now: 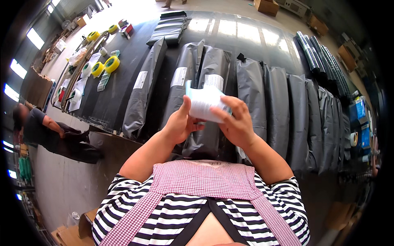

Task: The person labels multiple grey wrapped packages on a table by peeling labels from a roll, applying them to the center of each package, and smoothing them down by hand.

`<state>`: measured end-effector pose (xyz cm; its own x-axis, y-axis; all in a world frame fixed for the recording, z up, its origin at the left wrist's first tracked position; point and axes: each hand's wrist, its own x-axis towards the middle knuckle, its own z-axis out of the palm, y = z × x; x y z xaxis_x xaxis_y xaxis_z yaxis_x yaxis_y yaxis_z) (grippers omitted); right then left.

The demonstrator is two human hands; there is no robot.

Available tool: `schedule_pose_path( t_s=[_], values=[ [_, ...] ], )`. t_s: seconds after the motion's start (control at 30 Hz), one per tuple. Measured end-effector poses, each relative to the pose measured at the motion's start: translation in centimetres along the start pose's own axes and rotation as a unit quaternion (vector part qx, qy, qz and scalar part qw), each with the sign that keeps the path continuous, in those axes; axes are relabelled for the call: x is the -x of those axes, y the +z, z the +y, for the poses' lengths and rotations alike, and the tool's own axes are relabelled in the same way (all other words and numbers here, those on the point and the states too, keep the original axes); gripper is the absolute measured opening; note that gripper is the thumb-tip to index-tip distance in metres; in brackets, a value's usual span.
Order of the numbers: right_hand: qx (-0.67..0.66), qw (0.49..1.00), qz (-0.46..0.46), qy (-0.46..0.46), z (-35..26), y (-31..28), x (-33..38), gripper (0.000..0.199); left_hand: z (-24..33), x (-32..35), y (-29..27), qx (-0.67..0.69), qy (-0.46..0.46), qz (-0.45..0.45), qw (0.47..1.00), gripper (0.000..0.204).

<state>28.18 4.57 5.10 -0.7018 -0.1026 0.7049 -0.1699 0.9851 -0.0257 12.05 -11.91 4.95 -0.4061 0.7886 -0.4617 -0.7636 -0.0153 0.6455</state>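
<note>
- Label bundle (207,104), white and printed, is held in the air between both hands, above the grey parcels; blur hides whether it is a loose stack or a roll.
- The left hand (179,124) grasps its left side, thumb raised along the edge and fingers curled low beneath.
- The right hand (238,123) grips the right side, its fingertips pressing on the lower face.
- From where I stand it looks light, with the give of thin paper, likely to bend or crease under a hard squeeze.
- Smooth layers might slide over one another, so opposite edges, thumbs in front and fingers behind, seem the surest hold.
- If any backing is sticky, a corner or margin is probably kinder to grasp than the middle.
- Just below lies a plastic-wrapped parcel (215,67) bearing a white label (213,80); close on its left is another labelled parcel (186,59).
- To the right, slim grey parcels (278,98) lie side by side, their film wrinkled and probably slippery.
- Yellow tape rolls (97,69) rest at the left of the dark bench (131,49); beyond it stands a co-worker (37,127).
</note>
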Motion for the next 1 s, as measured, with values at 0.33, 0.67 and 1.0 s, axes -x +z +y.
schedule_pose_path(
  t_s=[0.33, 0.67, 1.0],
  values=[
    [-0.243, 0.933, 0.089, 0.251, -0.3, -1.6, 1.8, 0.044, -3.1, -0.4, 1.0, -0.382, 0.245, -0.108, 0.884, 0.022],
    [-0.393, 0.847, 0.096, 0.346, 1.2, -2.5, 3.6, 0.019, -3.1, -0.1, 3.0, -0.531, 0.331, -0.131, 0.769, 0.026],
    [-0.472, 0.682, 0.174, 0.531, 15.4, -7.6, 5.0, 0.024, -3.9, -1.2, 0.9, -0.623, 0.198, -0.08, 0.753, 0.028]
  ],
)
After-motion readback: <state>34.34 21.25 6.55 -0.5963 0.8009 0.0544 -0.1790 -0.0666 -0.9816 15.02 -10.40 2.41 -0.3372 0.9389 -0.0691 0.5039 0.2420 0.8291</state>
